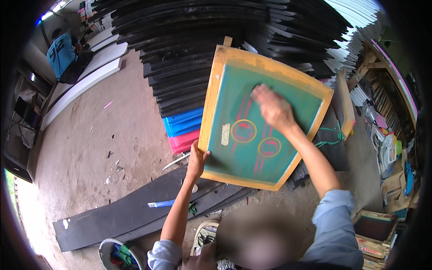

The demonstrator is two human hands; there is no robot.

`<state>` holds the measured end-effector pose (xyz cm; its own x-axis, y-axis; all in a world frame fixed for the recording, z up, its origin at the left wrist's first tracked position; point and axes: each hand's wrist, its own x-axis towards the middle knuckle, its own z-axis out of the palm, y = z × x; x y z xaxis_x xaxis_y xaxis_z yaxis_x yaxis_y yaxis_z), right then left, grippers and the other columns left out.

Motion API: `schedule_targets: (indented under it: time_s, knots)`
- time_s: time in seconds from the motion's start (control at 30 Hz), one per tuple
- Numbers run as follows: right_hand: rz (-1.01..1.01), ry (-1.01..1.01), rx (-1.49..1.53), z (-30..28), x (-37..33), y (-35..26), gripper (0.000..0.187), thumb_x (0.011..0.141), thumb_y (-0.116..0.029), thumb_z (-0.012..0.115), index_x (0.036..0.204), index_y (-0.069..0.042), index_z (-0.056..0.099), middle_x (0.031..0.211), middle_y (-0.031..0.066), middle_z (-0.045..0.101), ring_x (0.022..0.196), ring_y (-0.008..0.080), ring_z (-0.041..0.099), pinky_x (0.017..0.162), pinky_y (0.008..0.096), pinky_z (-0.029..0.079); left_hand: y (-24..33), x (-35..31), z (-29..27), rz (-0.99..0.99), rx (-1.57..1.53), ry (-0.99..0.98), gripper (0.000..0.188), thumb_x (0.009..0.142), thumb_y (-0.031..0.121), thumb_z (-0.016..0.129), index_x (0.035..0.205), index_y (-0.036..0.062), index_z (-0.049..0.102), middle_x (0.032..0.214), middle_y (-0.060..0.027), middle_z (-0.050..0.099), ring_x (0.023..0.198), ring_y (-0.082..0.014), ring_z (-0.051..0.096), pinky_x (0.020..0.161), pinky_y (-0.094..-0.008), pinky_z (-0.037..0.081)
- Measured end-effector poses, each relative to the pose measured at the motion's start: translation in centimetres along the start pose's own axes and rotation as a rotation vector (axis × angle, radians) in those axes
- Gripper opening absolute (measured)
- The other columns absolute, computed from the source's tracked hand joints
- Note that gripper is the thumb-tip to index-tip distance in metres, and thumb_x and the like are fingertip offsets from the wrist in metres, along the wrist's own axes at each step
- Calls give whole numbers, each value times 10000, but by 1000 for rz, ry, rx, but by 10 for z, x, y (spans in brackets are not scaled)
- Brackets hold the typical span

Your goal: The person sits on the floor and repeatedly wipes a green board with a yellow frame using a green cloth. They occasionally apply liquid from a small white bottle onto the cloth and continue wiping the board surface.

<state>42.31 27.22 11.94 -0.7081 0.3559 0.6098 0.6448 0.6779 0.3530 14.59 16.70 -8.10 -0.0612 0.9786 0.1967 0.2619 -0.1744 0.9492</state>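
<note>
A screen-printing frame (211,96) with a yellow wooden rim and green mesh is held tilted in front of me. The mesh carries red stripes and two round yellow-ringed motifs (244,131). My left hand (196,157) grips the frame's lower left edge. My right hand (272,107) lies on the upper middle of the mesh and is blurred by motion. Whether it holds anything against the mesh cannot be made out.
Tall stacks of black sheets (189,40) stand behind the frame, with blue (183,122) and pink sheets (182,140) below. Long black strips (130,211) lie on the concrete floor. Another person in a blue shirt (60,54) crouches far left. A cluttered shelf (387,135) lines the right.
</note>
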Motion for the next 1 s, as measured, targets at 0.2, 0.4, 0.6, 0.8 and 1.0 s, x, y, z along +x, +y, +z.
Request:
schedule_targets:
  time_s: [0.2, 0.4, 0.6, 0.8, 1.0]
  knots:
    - [-321, -212, 87, 0, -20, -5, 433, 816, -76, 532, 1249, -90, 536, 1311, 36, 508, 1274, 188, 412, 1091, 455, 272, 15, 3, 8, 51, 2, 30, 527, 861, 94, 610, 1279, -11, 307, 1208, -226, 472, 1129, -323, 492, 941, -375, 397]
    - [65, -67, 217, 19, -25, -37, 439, 824, -96, 540, 1262, -74, 521, 1253, 80, 544, 1214, 240, 472, 1061, 405, 342, 12, 2, 9, -2, 50, 10, 561, 853, 127, 628, 1289, -11, 304, 1221, -237, 468, 1147, -350, 478, 953, -397, 390]
    - [188, 35, -171, 14, 3, -16, 447, 818, -114, 552, 1264, -121, 523, 1176, 45, 574, 1019, 252, 542, 862, 399, 435, 4, 0, 4, 33, 66, 26, 562, 861, 171, 622, 1287, -15, 305, 1219, -246, 466, 1147, -371, 475, 944, -402, 393]
    - [-130, -94, -5, 39, -45, -48, 458, 887, -137, 490, 1341, -100, 446, 1329, 55, 472, 1237, 239, 421, 1061, 455, 276, 5, 0, 9, 64, 147, 69, 562, 858, 152, 623, 1290, -14, 303, 1223, -245, 467, 1143, -375, 475, 934, -400, 399]
    - [326, 108, -3, 31, 3, -41, 485, 886, -125, 479, 1356, -33, 400, 1419, 101, 386, 1339, 267, 320, 1101, 484, 218, 8, 1, 4, -54, 9, 12, 548, 863, 123, 617, 1287, -21, 303, 1227, -228, 473, 1140, -345, 491, 952, -377, 391]
